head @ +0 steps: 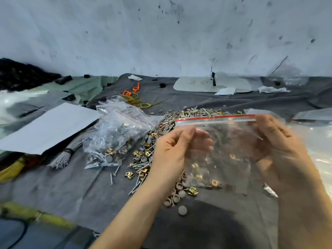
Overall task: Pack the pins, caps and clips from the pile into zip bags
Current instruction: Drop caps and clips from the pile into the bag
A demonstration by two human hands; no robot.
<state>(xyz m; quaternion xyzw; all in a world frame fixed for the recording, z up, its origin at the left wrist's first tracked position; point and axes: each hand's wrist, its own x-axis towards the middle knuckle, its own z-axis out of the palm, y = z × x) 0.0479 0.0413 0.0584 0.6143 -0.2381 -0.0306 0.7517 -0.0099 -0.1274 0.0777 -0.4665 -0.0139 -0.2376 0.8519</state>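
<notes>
I hold a clear plastic zip bag with a red strip along its mouth (224,141) up in front of me, between both hands. My left hand (170,151) pinches the bag's left edge, thumb on the near side and fingers curled behind the film. My right hand (280,153) grips the right side, with fingertips clamped at the top corner by the red strip. The bag hangs above the near part of the pile of silver pins, grey round caps and brass clips (149,155), which lies spread on the dark grey cloth (71,186). Brass shapes show through the film, but I cannot tell whether they are inside it or beneath it. To the left of the pile rests a heap of filled clear bags (115,133), just beside a white sheet (50,126).
</notes>
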